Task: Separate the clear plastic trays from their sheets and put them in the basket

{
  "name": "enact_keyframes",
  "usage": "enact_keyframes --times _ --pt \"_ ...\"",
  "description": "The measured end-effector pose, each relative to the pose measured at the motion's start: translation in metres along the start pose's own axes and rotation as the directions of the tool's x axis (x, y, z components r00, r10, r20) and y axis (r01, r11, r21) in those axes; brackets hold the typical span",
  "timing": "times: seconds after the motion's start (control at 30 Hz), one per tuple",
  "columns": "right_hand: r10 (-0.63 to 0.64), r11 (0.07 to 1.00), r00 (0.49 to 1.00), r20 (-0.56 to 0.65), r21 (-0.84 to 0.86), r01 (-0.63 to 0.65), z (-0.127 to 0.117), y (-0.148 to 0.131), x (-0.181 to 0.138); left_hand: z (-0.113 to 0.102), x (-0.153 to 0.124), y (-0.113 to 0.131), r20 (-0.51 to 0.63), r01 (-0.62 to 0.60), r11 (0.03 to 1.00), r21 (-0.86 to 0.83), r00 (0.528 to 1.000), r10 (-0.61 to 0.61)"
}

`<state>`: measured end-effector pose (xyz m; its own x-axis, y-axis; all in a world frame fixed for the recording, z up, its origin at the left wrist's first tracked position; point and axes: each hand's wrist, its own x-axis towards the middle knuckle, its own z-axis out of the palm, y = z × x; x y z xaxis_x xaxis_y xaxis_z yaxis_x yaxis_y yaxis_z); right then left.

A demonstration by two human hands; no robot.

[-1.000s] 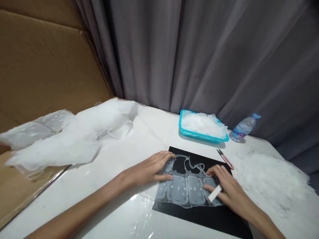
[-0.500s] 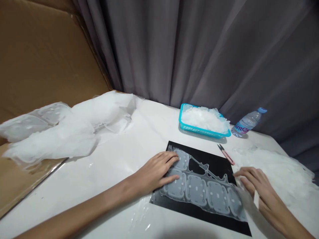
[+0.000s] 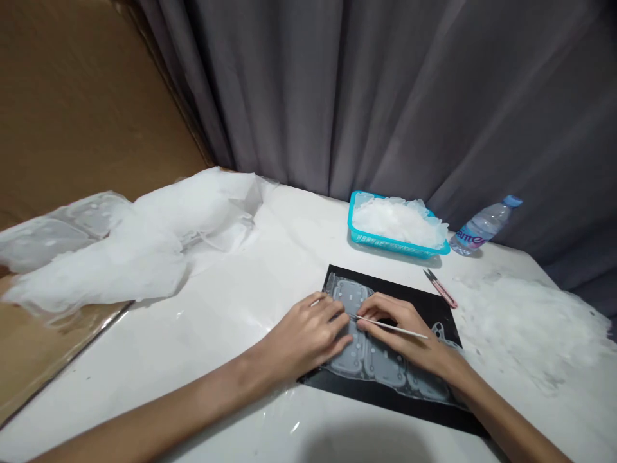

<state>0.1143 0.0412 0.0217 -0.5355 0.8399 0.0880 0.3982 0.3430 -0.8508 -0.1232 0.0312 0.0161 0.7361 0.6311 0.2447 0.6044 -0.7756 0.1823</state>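
Note:
A translucent moulded plastic sheet with rounded rectangular panels lies on a black mat. My left hand rests on the sheet's left end, fingers bent and slightly apart, pressing it down. Pinched in the fingers of my right hand is a thin white stick-like tool. Its tip meets the sheet near the left fingertips, around the seam between two panels; the exact kind of tip is too small to tell. My right hand and forearm hide part of the sheet's middle and right side.
Thread snips lie at the mat's upper right corner. Behind stand a blue basket heaped with white pieces and a water bottle. Translucent scraps spread at right. White plastic sheets and cardboard are at left.
My right hand has moved left from the mat's right edge onto the sheet, bringing the white tool beside my left fingers. The left hand stays on the sheet, its fingers more bent.

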Motion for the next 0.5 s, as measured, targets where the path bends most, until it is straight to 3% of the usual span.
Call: enact_keyframes --times 0.2,0.33,0.5 --pt "-0.063 0.997 0.998 0.019 -0.044 0.064 -0.002 0.006 -0.002 0.009 -0.011 0.022 -0.094 0.033 0.972 0.231 0.995 -0.012" --pt "-0.065 0.997 0.998 0.024 -0.048 0.066 -0.001 0.006 -0.003 0.013 -0.015 0.026 -0.13 0.05 0.968 0.247 0.991 -0.018" --pt "-0.049 0.995 0.997 0.066 -0.081 0.055 -0.002 0.0 -0.003 0.008 -0.013 0.025 -0.063 0.1 0.978 0.184 0.994 -0.09"
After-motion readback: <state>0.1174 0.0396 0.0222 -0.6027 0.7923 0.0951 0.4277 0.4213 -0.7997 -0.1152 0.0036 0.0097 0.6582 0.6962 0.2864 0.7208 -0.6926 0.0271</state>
